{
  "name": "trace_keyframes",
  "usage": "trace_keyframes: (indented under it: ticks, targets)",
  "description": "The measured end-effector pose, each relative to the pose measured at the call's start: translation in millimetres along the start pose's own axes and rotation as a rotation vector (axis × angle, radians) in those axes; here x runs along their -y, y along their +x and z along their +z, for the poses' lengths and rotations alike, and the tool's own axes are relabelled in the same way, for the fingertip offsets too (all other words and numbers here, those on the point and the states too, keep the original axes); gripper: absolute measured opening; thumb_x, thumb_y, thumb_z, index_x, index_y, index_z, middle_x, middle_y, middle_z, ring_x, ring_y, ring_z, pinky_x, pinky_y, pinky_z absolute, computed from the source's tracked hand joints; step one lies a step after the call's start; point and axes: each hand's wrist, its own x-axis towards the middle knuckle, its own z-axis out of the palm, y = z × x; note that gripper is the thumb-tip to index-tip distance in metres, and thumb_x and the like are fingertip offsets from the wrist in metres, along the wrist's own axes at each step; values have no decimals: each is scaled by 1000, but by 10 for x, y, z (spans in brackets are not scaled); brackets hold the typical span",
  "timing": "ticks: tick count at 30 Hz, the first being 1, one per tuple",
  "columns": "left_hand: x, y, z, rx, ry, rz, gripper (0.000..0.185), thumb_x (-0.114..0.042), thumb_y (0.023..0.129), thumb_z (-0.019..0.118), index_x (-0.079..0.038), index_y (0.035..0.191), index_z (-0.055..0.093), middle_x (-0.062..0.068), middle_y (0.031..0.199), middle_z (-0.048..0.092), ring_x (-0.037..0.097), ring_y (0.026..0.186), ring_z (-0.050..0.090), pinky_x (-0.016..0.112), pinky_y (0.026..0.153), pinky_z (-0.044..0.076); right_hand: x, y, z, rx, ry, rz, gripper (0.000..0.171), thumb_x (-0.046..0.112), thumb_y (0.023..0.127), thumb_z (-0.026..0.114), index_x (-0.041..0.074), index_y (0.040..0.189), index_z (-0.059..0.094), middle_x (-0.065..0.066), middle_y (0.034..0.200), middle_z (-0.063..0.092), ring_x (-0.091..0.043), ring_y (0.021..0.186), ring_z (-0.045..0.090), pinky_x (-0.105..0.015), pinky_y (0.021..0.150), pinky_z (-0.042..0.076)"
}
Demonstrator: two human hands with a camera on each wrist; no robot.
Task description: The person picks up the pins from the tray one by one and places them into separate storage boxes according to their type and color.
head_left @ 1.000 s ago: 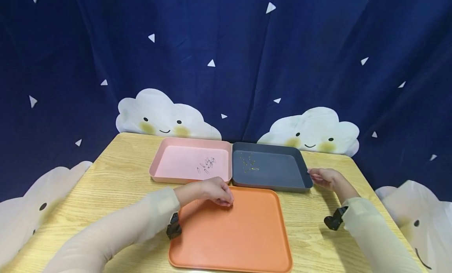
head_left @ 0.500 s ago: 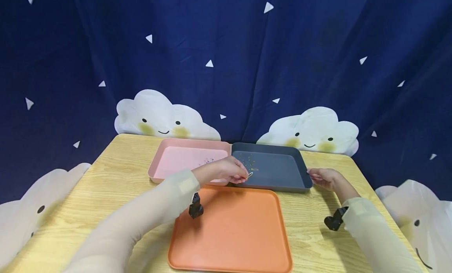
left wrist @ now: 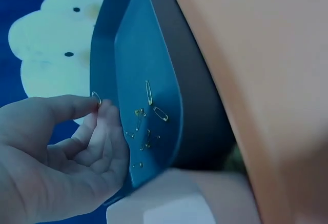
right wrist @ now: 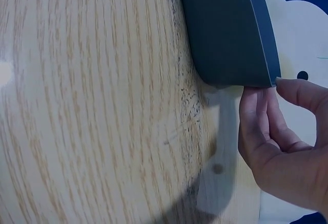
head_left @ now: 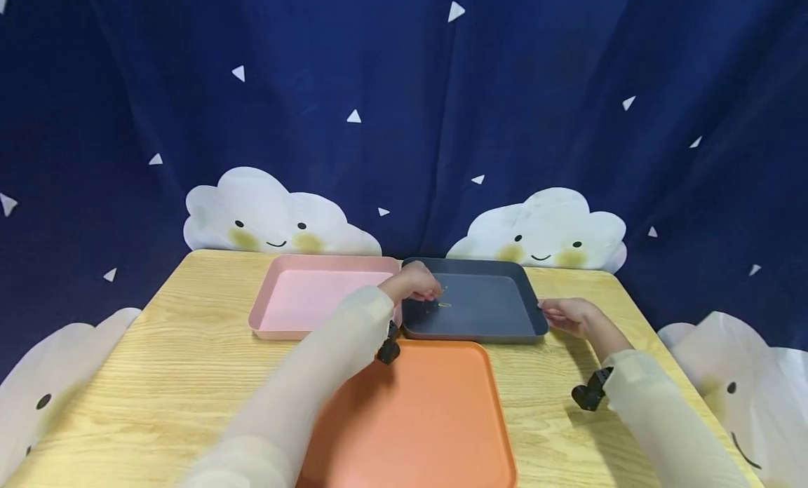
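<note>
Wire, thin and gold-coloured, shows between the thumb and forefinger of the left hand (left wrist: 56, 152): a small safety pin (left wrist: 96, 97), pinched at one rounded end above the left part of the dark grey tray (head_left: 499, 320). The other 3 fingers curl loosely beneath it. Below and just beyond those fingertips, a handful of gold pins (left wrist: 146, 121) lies scattered on the tray floor; from the head view they are only faint glints, so their exact count is unclear.

Such a pin should weigh almost nothing, feel stiff and springy, and slip easily from smooth skin; a fingertip pinch across the 2 wire legs or at the looped end looks the safest hold, away from the clasp and point.

The right hand (right wrist: 279, 131) rests against the tray's right rim, thumb on top of the edge and fingertips touching its outer corner, fingers gently bent rather than clamped.

The tray looks like matte, rigid plastic with rounded corners and sloping walls. A pink tray (head_left: 303, 302) sits touching it on the far side of the left wrist, and an orange tray (head_left: 435, 418) lies just nearer the person, all on a pale wood-grain table (head_left: 158, 376).
</note>
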Motion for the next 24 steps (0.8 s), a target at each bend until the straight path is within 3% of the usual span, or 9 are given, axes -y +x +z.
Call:
trace_keyframes:
  ticks: [4,9,12,16,19,24]
  targets:
    - [-89,113,64,-81,60,-35,12,-9,82,67,-4,71,70,0,57,60,8,52,53,32,86,59,14,-10,-3,4,13,-5,23,7,96,49,15,86,68,8,74,68,-1,70,64,-14,68,56]
    - [-105,66,75,-83,38,59,18,-12,87,64,-2,98,73,12,92,74,19,80,67,35,91,56,14,-11,1,3,22,3,19,8,96,51,14,89,68,8,75,68,-1,71,63,-14,67,55]
    - [7,-58,-3,-51,20,146,22,-15,90,61,-2,106,71,16,107,72,22,95,68,35,90,56,28,4,46,5,15,9,14,9,96,52,8,100,65,8,75,67,-1,71,63,-14,67,55]
    - [198,-262,-151,-18,73,234,23,-15,93,58,-1,107,70,14,104,73,16,88,68,26,78,57,31,14,58,5,8,16,14,9,96,52,5,107,60,8,75,66,-1,72,62,-15,68,55]
    - [339,-473,-277,19,90,268,22,-12,92,56,1,103,70,10,92,73,12,78,64,20,69,54,27,12,35,3,2,15,13,9,96,51,11,94,64,8,75,66,-1,72,62,-15,68,55]
    - [615,-854,-425,98,86,342,16,-4,86,57,4,93,69,6,74,65,10,65,52,17,63,45,27,-4,12,22,7,12,28,9,97,49,21,76,65,8,74,67,-1,70,63,-14,67,55]
